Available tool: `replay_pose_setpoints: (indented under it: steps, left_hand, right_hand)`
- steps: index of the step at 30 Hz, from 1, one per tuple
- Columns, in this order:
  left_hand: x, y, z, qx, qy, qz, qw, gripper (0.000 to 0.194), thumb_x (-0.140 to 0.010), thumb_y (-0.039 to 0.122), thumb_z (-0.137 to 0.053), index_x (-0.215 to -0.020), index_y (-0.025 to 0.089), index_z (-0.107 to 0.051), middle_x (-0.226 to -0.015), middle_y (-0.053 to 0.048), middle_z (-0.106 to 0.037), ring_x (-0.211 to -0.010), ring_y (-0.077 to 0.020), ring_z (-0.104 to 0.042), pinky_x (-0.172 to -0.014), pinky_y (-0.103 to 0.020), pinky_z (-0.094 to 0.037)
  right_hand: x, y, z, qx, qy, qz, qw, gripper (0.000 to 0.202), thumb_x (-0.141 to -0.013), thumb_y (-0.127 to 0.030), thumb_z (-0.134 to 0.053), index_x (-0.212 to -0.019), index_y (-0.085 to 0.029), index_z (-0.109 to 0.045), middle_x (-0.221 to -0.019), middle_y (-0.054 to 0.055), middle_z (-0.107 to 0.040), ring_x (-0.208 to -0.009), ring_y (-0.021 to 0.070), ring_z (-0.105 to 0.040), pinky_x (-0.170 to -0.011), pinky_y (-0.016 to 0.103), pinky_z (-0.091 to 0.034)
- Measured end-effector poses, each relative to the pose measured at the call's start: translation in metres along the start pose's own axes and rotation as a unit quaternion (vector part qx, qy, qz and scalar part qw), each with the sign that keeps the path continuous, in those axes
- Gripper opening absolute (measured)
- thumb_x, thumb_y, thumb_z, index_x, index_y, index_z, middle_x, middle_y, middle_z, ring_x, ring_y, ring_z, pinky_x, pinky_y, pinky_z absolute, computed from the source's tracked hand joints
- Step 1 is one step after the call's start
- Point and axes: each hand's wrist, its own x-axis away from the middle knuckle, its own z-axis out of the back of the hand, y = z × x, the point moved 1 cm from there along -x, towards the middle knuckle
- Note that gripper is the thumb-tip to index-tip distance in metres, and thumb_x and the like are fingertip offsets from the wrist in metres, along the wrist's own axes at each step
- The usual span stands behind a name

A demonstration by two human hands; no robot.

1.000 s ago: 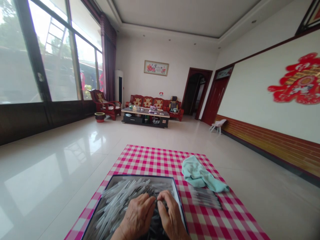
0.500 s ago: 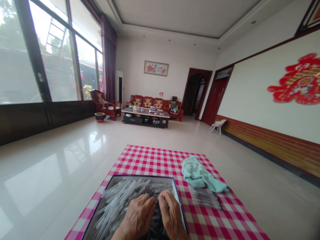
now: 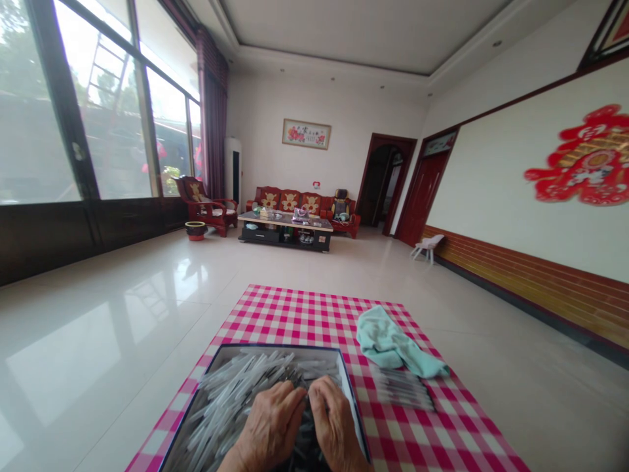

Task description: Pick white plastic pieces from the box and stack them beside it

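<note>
A shallow box with a dark blue rim holds a heap of thin, clear plastic tubes that look like pen barrels. Small dark pieces lie under and between the hands, too blurred to make out. My left hand is over the middle of the box, its fingers curled and pressed together. Close beside it on the right, my right hand is closed too, thumb against fingers. The fingertips of both almost meet; whatever is pinched there is hidden.
A pink-and-white checked tablecloth lies under the box. To the right are a crumpled mint-green cloth and a row of clear pens or tubes with dark ends. Farther off stand a coffee table and a red wooden sofa.
My right hand has turned slightly and its fingers have drawn in closer to the left hand's fingertips. The left hand stays nearly where it was; the box and cloth have not moved.
</note>
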Motion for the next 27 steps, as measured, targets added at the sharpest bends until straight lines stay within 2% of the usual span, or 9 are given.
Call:
replay_pose_setpoints:
  steps: [5, 14, 19, 27]
  left_hand:
    - [-0.0007, 0.0010, 0.0008, 0.005, -0.002, -0.001, 1.000, 0.017, -0.096, 0.018, -0.037, -0.091, 0.021, -0.054, -0.075, -0.003, -0.058, -0.067, -0.0174, -0.058, -0.059, -0.028, -0.041]
    - [0.0002, 0.0008, -0.0003, 0.001, 0.001, -0.007, 1.000, 0.019, -0.095, 0.016, -0.037, -0.086, 0.021, -0.053, -0.073, -0.003, -0.057, -0.065, -0.0173, -0.056, -0.058, -0.028, -0.040]
    - [-0.0008, 0.0013, 0.0013, 0.010, -0.003, -0.006, 1.000, 0.018, -0.094, 0.016, -0.038, -0.086, 0.021, -0.053, -0.073, -0.003, -0.057, -0.066, -0.0173, -0.057, -0.058, -0.028, -0.041]
    - [-0.0017, 0.0030, 0.0033, 0.014, 0.005, -0.009, 1.000, 0.017, -0.094, 0.016, -0.039, -0.084, 0.021, -0.053, -0.073, -0.003, -0.057, -0.065, -0.0165, -0.056, -0.058, -0.027, -0.040]
  right_hand:
    - [0.0007, -0.0036, 0.0042, 0.001, -0.009, 0.013, 1.000, 0.022, -0.098, -0.029, -0.040, -0.080, -0.023, -0.050, -0.080, 0.002, -0.057, -0.076, 0.0175, -0.059, -0.070, 0.027, -0.046]
    - [0.0020, 0.0047, -0.0035, 0.073, 0.001, 0.027, 0.997, 0.032, -0.099, -0.028, -0.038, -0.071, -0.022, -0.050, -0.071, 0.002, -0.057, -0.070, 0.0170, -0.057, -0.067, 0.027, -0.043]
    - [0.0024, 0.0001, -0.0011, 0.061, -0.002, 0.047, 0.997, 0.025, -0.099, -0.025, -0.039, -0.078, -0.022, -0.052, -0.077, 0.002, -0.059, -0.075, 0.0174, -0.059, -0.072, 0.028, -0.044]
    - [0.0011, 0.0015, -0.0010, 0.066, 0.006, 0.032, 0.997, 0.034, -0.099, -0.028, -0.041, -0.066, -0.022, -0.048, -0.067, 0.001, -0.056, -0.067, 0.0162, -0.055, -0.063, 0.027, -0.040]
